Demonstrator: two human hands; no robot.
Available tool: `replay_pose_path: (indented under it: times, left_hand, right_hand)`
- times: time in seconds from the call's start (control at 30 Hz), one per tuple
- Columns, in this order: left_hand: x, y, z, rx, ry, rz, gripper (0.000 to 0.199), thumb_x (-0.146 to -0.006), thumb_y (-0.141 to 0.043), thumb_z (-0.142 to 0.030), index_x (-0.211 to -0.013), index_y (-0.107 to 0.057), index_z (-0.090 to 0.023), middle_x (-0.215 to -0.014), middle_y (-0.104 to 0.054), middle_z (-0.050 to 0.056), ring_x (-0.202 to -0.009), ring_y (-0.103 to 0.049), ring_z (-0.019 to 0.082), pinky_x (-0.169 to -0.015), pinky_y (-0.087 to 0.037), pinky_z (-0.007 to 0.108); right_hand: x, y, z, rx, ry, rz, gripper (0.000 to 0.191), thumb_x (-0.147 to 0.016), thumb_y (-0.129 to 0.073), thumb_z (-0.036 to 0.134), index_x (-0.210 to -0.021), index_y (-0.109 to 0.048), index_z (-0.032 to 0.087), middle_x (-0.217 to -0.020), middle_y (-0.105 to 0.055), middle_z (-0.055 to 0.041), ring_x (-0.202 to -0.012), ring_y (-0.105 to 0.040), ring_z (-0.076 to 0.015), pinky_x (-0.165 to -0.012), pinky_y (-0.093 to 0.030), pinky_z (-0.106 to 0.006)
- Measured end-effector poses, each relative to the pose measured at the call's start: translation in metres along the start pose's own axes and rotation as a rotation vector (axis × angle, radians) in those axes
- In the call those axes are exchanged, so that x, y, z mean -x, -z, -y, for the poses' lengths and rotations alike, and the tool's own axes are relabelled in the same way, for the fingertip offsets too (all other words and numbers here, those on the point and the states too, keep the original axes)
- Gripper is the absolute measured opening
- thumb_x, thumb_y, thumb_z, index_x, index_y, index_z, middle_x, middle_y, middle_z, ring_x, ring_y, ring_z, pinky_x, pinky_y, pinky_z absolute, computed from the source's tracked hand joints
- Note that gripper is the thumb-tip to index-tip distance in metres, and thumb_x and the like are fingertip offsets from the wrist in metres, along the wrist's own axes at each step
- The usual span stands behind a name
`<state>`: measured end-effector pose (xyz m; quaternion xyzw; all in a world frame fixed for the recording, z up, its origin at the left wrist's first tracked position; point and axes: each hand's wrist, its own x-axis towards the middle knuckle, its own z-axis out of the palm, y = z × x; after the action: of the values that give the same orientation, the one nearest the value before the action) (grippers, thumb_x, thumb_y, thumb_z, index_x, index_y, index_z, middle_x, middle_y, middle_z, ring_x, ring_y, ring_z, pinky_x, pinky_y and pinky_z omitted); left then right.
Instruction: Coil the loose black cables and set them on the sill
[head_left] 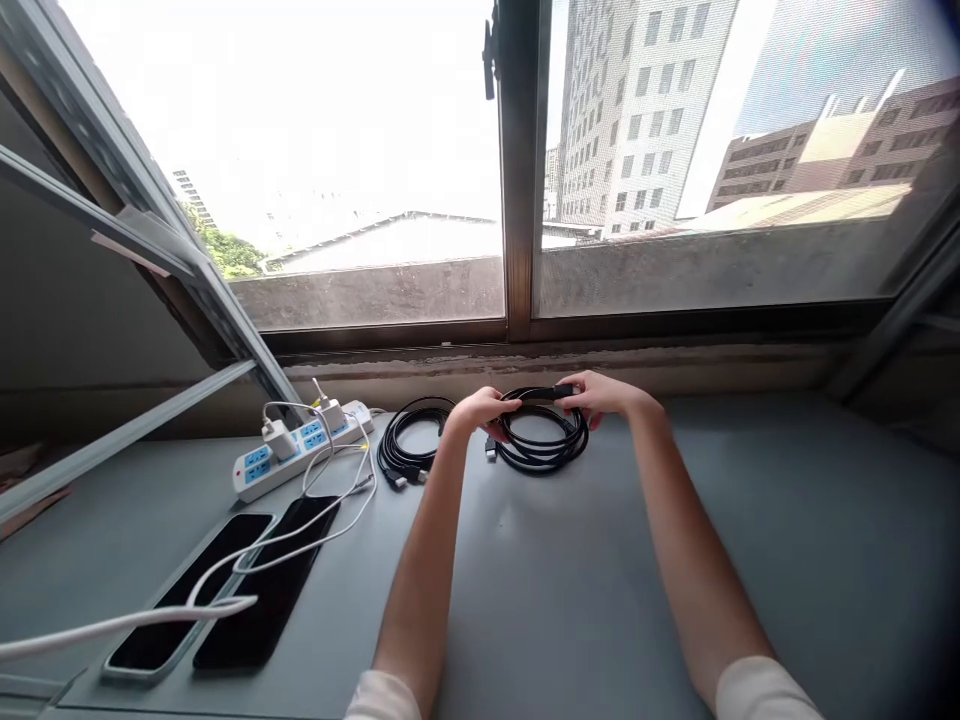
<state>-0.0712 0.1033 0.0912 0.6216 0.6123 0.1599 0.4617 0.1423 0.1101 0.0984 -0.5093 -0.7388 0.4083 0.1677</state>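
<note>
Between my two hands is a coiled black cable (541, 458), its lower part resting on the grey tabletop or just over it. My left hand (484, 408) pinches the coil's left side, with one dark plug with a light metal tip (491, 449) hanging beside the loops. On the upper right, my right hand (589, 392) has its fingers closed round the coil near another black plug end (562, 391). A second coiled black cable (390, 440) lies left of my left hand, partly hidden by my wrist, with its plugs at the front.
A white power strip (300, 462) with blue sockets holds two white chargers (279, 440). White charging cables (277, 540) run across two dark phones (202, 560) at the left. Metal shelf bars (225, 310) slope at the left; the window ledge (675, 375) bounds the table's back.
</note>
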Motion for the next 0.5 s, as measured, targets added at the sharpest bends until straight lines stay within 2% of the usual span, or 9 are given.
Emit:
replay_pose_path:
  times: [0.13, 0.27, 0.4, 0.5]
  left_hand:
    - [-0.020, -0.011, 0.013, -0.098, 0.068, -0.073, 0.023, -0.083, -0.055, -0.029, -0.091, -0.057, -0.007, -0.051, -0.055, 0.000, -0.046, -0.061, 0.017, -0.054, -0.052, 0.027]
    - [-0.025, -0.021, 0.020, -0.243, 0.144, -0.167, 0.021, -0.079, -0.057, -0.021, -0.093, -0.061, -0.006, -0.061, -0.063, 0.007, -0.056, -0.065, 0.021, -0.059, -0.052, 0.029]
    - [-0.021, -0.024, 0.015, -0.344, 0.156, -0.213, 0.022, -0.077, -0.057, -0.015, -0.098, -0.062, -0.008, -0.080, -0.069, 0.011, -0.065, -0.067, 0.020, -0.072, -0.051, 0.030]
    - [-0.018, -0.024, 0.010, -0.383, 0.145, -0.224, 0.022, -0.080, -0.056, -0.015, -0.100, -0.061, -0.009, -0.089, -0.068, 0.010, -0.070, -0.066, 0.016, -0.077, -0.049, 0.029]
  right_hand:
    - [-0.021, -0.014, -0.017, 0.061, -0.085, -0.010, 0.040, -0.079, -0.058, 0.018, -0.119, -0.056, 0.014, -0.081, -0.063, -0.0047, -0.062, -0.060, -0.0144, -0.046, -0.049, -0.018]
    - [-0.038, -0.030, -0.025, 0.177, -0.132, -0.038, 0.045, -0.078, -0.058, 0.016, -0.122, -0.055, 0.015, -0.091, -0.063, -0.0069, -0.061, -0.060, -0.0130, -0.051, -0.050, -0.019]
    - [-0.045, -0.035, -0.024, 0.336, -0.146, -0.106, 0.044, -0.074, -0.062, 0.014, -0.118, -0.060, 0.020, -0.094, -0.064, -0.0051, -0.067, -0.061, -0.0136, -0.064, -0.050, -0.023]
    - [-0.046, -0.035, -0.020, 0.441, -0.156, -0.128, 0.040, -0.076, -0.063, 0.015, -0.116, -0.061, 0.021, -0.098, -0.064, -0.0049, -0.073, -0.062, -0.0155, -0.079, -0.048, -0.033]
